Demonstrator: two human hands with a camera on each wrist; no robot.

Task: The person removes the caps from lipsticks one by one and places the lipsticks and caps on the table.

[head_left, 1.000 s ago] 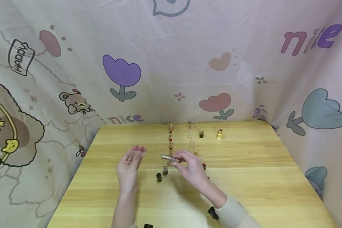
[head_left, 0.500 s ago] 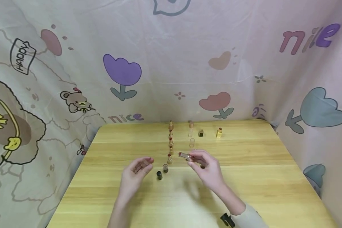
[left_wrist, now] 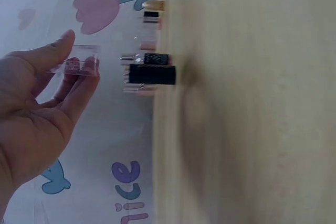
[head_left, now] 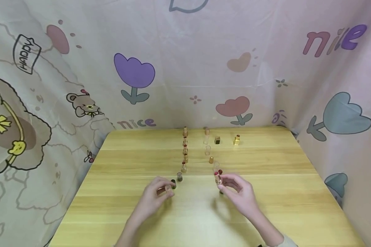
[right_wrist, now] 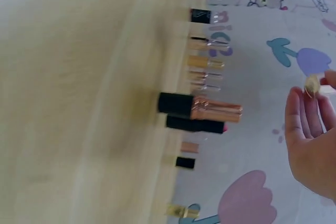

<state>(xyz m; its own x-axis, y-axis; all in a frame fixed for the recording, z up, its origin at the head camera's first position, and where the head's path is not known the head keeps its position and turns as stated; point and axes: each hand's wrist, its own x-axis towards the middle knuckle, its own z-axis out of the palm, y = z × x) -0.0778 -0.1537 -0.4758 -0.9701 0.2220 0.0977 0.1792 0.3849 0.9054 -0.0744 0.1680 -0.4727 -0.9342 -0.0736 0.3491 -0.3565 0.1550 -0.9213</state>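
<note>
My left hand pinches a clear cap between thumb and fingers, just above the table and beside a short black tube. In the left wrist view the see-through cap shows plainly. Right of centre, my right hand holds an uncapped lipstick by its base, nearly upright with its red tip up. The right wrist view shows the gold base at the fingertips. A black and rose-gold tube stands near that hand, mostly hidden behind the fingers in the head view.
A column of uncapped lipsticks stands mid-table, with a dark clear-topped tube in front. Right of it are clear caps, a gold cap, a black and gold cap and a gold lipstick. A printed curtain backs the table.
My right hand has carried the lipstick rightward and turned it from lying sideways to nearly upright. My left hand, holding the clear cap, has moved right and nearer to me.
</note>
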